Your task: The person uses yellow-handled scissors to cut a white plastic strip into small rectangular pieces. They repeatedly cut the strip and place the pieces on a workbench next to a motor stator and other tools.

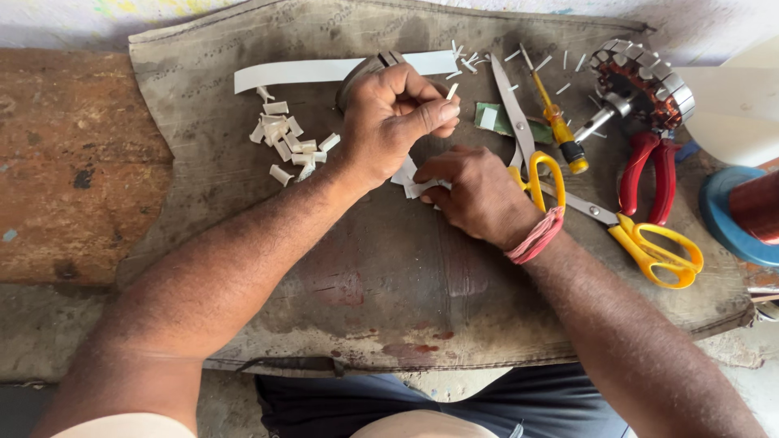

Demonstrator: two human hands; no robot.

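My left hand (393, 118) is curled shut around a round grey metal part (365, 71), with a small white paper slip (452, 91) sticking up above the thumb. Just to the right and below, my right hand (479, 195) presses on small white paper pieces (410, 180) lying on the worn grey mat (365, 268). A red thread band circles that wrist. A pile of folded white paper slips (286, 142) lies left of my left hand.
A long white paper strip (292, 73) lies at the back. Yellow-handled scissors (625, 227), a yellow screwdriver (556, 122), red-handled pliers (649, 174), a wound motor stator (641, 81) and a copper wire spool (751, 215) sit to the right. A wooden surface (65, 162) is at left.
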